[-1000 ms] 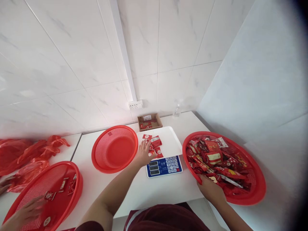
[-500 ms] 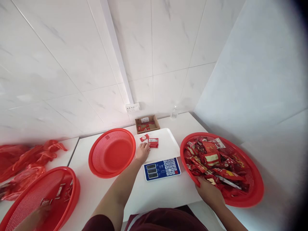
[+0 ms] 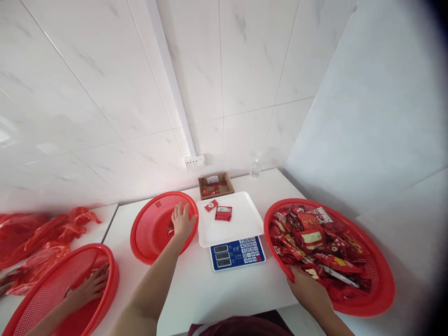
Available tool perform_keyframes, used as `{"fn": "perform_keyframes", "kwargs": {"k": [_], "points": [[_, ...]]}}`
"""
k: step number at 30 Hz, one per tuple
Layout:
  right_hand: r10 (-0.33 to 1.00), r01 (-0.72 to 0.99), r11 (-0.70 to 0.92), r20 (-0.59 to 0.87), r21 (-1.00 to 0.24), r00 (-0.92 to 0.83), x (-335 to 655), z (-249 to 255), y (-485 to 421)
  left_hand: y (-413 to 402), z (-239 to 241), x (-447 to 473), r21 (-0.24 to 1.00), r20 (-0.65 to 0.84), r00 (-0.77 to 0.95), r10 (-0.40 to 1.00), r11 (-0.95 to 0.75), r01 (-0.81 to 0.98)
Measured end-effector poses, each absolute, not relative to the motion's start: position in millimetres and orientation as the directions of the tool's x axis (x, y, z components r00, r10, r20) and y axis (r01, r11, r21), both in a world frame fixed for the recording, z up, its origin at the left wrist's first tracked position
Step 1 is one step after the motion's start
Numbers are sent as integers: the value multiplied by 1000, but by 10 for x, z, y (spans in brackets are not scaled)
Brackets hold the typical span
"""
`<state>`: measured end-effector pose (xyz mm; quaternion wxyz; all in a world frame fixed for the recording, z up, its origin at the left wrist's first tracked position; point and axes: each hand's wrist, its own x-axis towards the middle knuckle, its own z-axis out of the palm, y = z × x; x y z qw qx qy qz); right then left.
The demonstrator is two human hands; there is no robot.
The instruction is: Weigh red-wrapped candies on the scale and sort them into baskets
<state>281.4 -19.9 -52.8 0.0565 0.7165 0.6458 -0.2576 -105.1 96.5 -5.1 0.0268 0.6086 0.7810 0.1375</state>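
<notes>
Left hand (image 3: 182, 226) splayed — right hand (image 3: 308, 289) gripping basket (image 3: 385, 288)

We think this is a workroom, or maybe the back of a shop. We see a scale (image 3: 241, 233) with number keys (image 3: 249, 249), red baskets (image 3: 383, 285), wrapped snacks (image 3: 338, 262) and a tiled wall (image 3: 254, 56).

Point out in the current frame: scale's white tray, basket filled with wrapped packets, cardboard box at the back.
Scale's white tray (image 3: 234, 230): head view, upper surface near its middle.
Filled red basket (image 3: 385, 280): head view, right side of its rim.
Cardboard box (image 3: 221, 195): head view, front wall.
</notes>
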Motion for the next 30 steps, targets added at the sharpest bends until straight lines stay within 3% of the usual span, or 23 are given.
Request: {"fn": "perform_keyframes", "kwargs": {"k": [4,9,21,25,28,30], "points": [[905,960,-150,-425,-236,37,2812,-526,-199,1228,-211,-577,283,-11,29,1000,-25,959],[909,954,-148,-417,-259,28,2814,-513,-213,1513,-310,-141,310,-248,46,968,34,950],[916,947,-161,-399,-277,39,2807,-485,-211,1263,-305,-16,466,-81,-62,995,93,880],[909,949,-158,-415,-273,32,2801,-454,-206,1036,-136,-451,532,70,-228,971,157,832],[905,949,-166,-423,-268,39,2799,-447,-210,763,-56,-842,482,129,-413,902,307,821],[902,949,-170,-429,-267,41,2796,-451,-214,537,-72,-1036,384,44,-402,914,356,852]]}}
